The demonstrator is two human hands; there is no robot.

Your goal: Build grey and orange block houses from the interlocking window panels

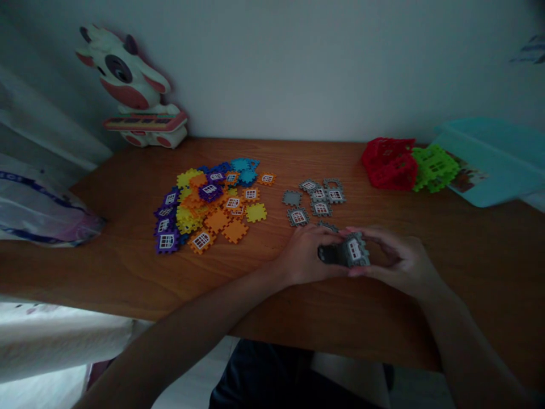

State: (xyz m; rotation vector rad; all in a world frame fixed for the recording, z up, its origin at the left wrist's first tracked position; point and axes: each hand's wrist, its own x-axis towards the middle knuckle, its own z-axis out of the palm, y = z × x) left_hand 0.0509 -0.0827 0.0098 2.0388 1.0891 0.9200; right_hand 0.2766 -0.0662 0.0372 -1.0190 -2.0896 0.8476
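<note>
Both my hands grip a small grey structure of joined building tiles (356, 251) just above the table's front part. My left hand (307, 254) holds its left side, next to a dark opening. Thumb and fingers of my right hand (398, 258) pinch its right side, where a tile with a white window faces up. Just beyond lie several loose grey tiles (322, 208), most with white window prints. One more grey tile (327, 226) is partly hidden behind my left hand.
Left of centre spreads a pile of purple, yellow, orange and blue tiles (217, 219). Red (389, 163) and green (435, 167) tile structures stand at the back right beside a turquoise bin (498, 162). A toy cow keyboard (136, 94) and a plastic bag (42, 204) are at left.
</note>
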